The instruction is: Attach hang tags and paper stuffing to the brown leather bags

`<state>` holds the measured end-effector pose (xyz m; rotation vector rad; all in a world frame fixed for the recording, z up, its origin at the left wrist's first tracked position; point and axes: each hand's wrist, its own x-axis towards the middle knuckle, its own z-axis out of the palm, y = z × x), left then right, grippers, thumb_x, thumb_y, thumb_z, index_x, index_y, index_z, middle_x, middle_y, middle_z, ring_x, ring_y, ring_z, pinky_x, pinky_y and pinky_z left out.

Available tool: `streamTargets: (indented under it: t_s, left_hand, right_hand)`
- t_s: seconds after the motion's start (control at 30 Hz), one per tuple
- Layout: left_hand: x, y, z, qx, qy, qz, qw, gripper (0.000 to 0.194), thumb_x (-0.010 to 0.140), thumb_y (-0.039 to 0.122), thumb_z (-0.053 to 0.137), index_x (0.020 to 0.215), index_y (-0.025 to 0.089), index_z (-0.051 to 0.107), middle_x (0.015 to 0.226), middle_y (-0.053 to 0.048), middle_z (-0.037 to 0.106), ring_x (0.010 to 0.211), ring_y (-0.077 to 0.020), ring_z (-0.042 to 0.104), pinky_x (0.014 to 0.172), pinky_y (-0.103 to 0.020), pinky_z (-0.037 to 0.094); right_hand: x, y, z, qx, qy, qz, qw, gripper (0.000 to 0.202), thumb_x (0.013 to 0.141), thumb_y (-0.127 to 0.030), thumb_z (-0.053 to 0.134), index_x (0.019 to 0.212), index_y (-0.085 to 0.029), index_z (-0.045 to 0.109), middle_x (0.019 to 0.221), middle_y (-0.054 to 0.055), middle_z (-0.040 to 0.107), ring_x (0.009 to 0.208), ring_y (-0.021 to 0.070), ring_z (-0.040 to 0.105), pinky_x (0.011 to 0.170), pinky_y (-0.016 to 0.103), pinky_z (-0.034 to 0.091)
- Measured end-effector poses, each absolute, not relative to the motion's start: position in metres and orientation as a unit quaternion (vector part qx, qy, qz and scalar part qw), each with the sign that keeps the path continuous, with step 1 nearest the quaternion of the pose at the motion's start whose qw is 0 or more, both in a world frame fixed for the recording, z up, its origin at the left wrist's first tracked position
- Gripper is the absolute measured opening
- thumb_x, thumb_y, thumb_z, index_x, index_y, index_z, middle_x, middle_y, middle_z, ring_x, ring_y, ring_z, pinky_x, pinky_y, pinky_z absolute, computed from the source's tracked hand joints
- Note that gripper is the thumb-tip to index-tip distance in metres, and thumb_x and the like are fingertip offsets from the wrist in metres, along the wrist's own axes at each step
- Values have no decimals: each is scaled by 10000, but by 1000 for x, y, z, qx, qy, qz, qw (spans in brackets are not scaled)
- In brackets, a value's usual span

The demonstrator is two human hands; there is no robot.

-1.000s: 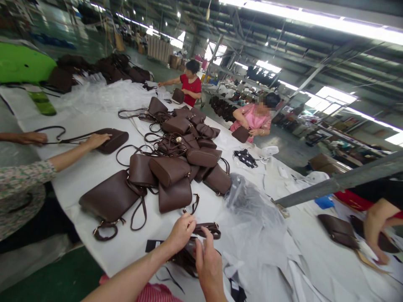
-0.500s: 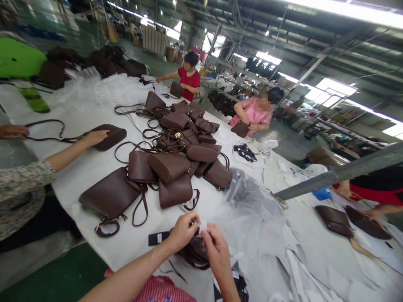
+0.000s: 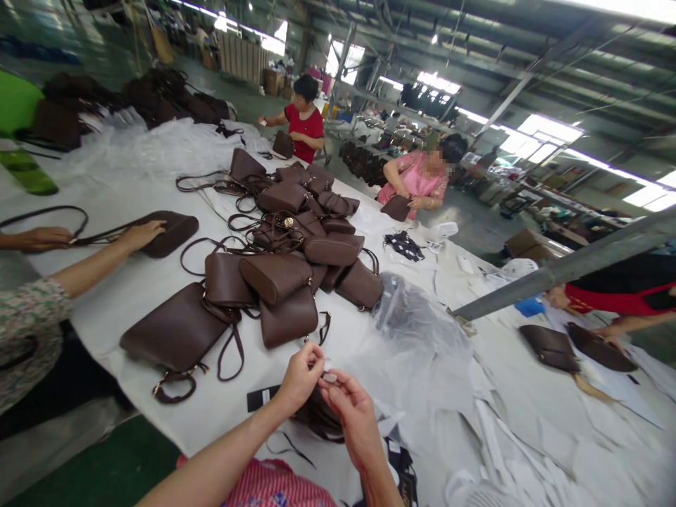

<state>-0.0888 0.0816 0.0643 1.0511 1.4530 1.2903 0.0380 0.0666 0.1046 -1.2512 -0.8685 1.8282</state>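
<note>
My left hand is closed in a pinch, its fingertips meeting those of my right hand; what they grip is too small to make out. My right hand pinches a small whitish piece. Beneath both hands lies a dark brown bag, partly covered by them. A black tag with a white label lies left of that bag. More black tags show beside my right forearm.
Brown handbags with looped straps are heaped ahead. Clear plastic bags lie to the right, near a slanting metal post. A co-worker's hand rests on a bag at left. Other people handle bags across the table and at right.
The view has shifted slightly, so the scene sits further left. My hands have come closer together, and the white piece between them shows less. The left co-worker's far hand has moved along the strap.
</note>
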Motion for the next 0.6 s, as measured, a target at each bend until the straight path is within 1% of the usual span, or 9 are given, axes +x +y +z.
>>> streamTargets:
  t_s: [0.07, 0.13, 0.2, 0.23, 0.33, 0.5, 0.6]
  left_hand:
    - [-87, 80, 65, 433, 588, 515, 449, 23, 797, 211, 462, 801, 193, 476, 597, 53, 489, 589, -124, 499, 599, -227, 380]
    - [-85, 78, 65, 445, 594, 509, 436, 62, 830, 226, 435, 827, 190, 485, 591, 53, 488, 577, -123, 491, 585, -228, 369]
    - [-84, 77, 65, 460, 601, 502, 418, 90, 849, 243, 420, 819, 193, 488, 594, 51, 485, 570, -122, 481, 573, -230, 355]
    - [-84, 76, 65, 469, 603, 498, 410, 96, 854, 248, 416, 815, 195, 487, 595, 52, 482, 568, -122, 476, 572, -231, 351]
    - [-85, 74, 65, 497, 603, 483, 394, 97, 862, 251, 404, 834, 203, 483, 603, 52, 485, 574, -126, 480, 587, -237, 352]
    - [-86, 70, 66, 543, 601, 447, 379, 136, 883, 258, 366, 855, 213, 491, 628, 36, 512, 585, -138, 503, 593, -243, 353]
    - [-86, 69, 67, 548, 602, 446, 371, 145, 888, 265, 363, 863, 216, 497, 644, 29, 533, 594, -142, 517, 596, -240, 361]
  right_hand:
    - [39, 70, 100, -531, -360, 681, 353, 408, 617, -444, 799, 861, -139, 685, 883, 68, 710, 871, 205, 685, 791, 284, 553]
    - [38, 73, 97, -573, -366, 653, 332, 426, 616, -502, 773, 789, -127, 670, 759, 49, 695, 707, 177, 689, 639, 244, 570]
    - [37, 77, 96, -598, -371, 637, 316, 438, 611, -526, 757, 740, -122, 647, 651, 29, 666, 573, 144, 658, 512, 202, 542]
    - [36, 78, 96, -605, -373, 631, 310, 436, 610, -527, 751, 717, -121, 635, 610, 23, 653, 529, 131, 640, 476, 188, 527]
    - [34, 82, 97, -626, -375, 615, 300, 416, 611, -513, 740, 687, -124, 613, 540, 13, 631, 462, 114, 606, 438, 180, 514]
    - [33, 85, 97, -634, -374, 603, 308, 376, 650, -492, 702, 684, -132, 599, 497, -2, 615, 419, 94, 574, 408, 161, 487]
    - [34, 85, 96, -633, -381, 605, 296, 377, 656, -494, 700, 687, -133, 596, 469, -13, 596, 394, 84, 550, 375, 147, 456]
